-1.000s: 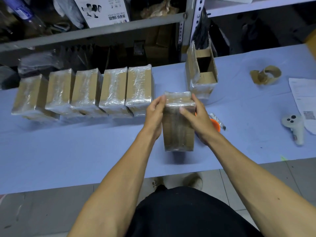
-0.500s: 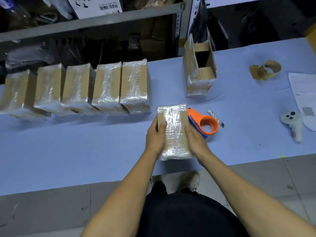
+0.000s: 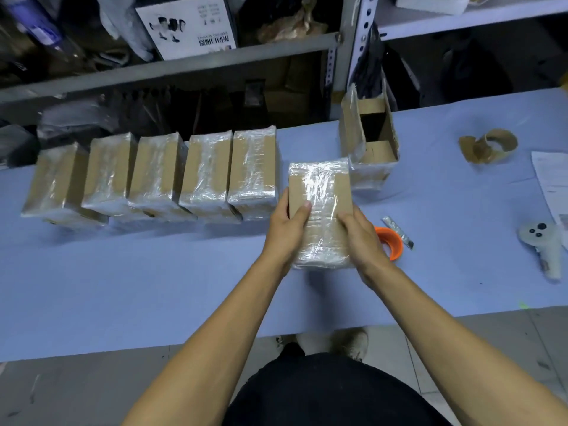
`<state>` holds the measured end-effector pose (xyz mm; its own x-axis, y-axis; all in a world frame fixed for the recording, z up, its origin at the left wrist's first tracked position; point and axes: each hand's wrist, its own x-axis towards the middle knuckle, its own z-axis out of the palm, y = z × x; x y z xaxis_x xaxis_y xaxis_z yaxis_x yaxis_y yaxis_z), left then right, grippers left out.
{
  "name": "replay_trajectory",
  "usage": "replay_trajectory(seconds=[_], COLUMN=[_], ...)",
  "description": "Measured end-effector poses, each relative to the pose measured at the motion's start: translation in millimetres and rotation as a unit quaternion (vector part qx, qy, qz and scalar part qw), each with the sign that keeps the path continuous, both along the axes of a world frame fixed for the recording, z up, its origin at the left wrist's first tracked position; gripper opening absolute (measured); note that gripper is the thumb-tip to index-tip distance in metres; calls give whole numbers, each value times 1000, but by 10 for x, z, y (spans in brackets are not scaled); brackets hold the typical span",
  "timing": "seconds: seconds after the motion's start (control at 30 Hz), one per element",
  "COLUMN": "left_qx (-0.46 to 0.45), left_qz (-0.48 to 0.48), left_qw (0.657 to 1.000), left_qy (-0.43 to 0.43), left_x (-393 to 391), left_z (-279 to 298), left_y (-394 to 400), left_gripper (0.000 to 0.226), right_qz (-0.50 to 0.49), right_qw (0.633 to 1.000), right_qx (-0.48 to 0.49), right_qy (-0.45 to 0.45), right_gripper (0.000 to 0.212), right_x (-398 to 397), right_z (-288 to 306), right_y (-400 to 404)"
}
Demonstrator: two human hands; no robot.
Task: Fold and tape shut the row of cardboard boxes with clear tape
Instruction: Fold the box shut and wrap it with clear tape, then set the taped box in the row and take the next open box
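box [image 3: 319,210] | on counter [image 3: 153,287], between both grips, long axis running away from the person | left hand [image 3: 287,224] and right hand [image 3: 358,233] clasp its near sides | row [image 3: 159,176] lies up-left of the grip, left hand nearer | open box [image 3: 368,149] up-right

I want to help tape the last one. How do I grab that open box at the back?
Take the open box by its two long outer walls, coming from above. It stands upright with its flaps up, and those walls look free; the taped box sits close in front.
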<state>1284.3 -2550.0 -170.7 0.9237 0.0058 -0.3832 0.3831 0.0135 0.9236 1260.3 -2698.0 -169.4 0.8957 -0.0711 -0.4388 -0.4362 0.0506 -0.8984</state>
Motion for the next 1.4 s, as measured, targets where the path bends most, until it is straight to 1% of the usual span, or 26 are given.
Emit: replay_trajectory(seconds=[0.1, 0.13, 0.2, 0.37, 0.43, 0.5, 0.6, 0.77, 0.93, 1.03, 1.13, 1.2, 1.27, 1.3, 1.4], left_qx=[75, 106, 161, 240, 273, 300, 318, 330, 335, 331, 340, 345, 370, 398, 491], left_qz=[11, 17, 13, -54, -59, -45, -36, -57, -57, -53, -50, -68, -116, -143, -199], left_qw=[996, 993, 986, 969, 959, 952, 947, 942, 940, 942, 938, 933, 917, 902, 836], left_qy=[-37, -43, -45, 27, 42, 41, 34, 34, 28, 9, -44, -75, -87, -94, -145], left_x=[365, 487, 715, 1053, 1112, 1195, 1419, 1813, 1854, 1836, 1801, 1798, 1819, 1828, 1829], left_z=[138, 150, 131, -96, -202, -270, -316, -352, -386, -360, -269, -203, -147, -124, -58], left_y=[-36, -43, -51, -127, -178, -217, -224, -153, -144, -129, -109, -79, -53, -48, -63], left_gripper=[35, 37, 42, 53, 56, 57, 58, 60, 64, 62, 57, 51, 48, 48, 54], right_qz=[-11, -14, 10, 62, 83, 86, 79, 81, 85, 106, 154, 167, 170, 173, 177], right_qw=[1000, 999, 997, 978, 972, 969, 967, 965, 962, 955, 930, 904, 882, 871, 834], right_qx=[-15, -31, -73, -197, -221, -230, -241, -248, -260, -278, -335, -394, -434, -452, -514], right_qy=[-8, -9, -18, 9, 9, -3, -20, -27, -25, -8, 3, -21, -61, -78, -99], right_gripper=[52, 53, 49, 53, 59, 63, 65, 66, 66, 67, 67, 64, 57, 53, 47], right_x=[348, 436, 583, 840, 879, 931, 1144, 1526, 1596, 1597, 1622, 1597, 1507, 1434, 1196], right_z=[94, 106, 76, -174, -295, -394, -503, -608, -665, -600, -442, -285, -120, -48, 126], right_y=[-3, 14, 63, 126, 151, 185, 205, 249, 247, 244, 224, 189, 134, 98, -55])
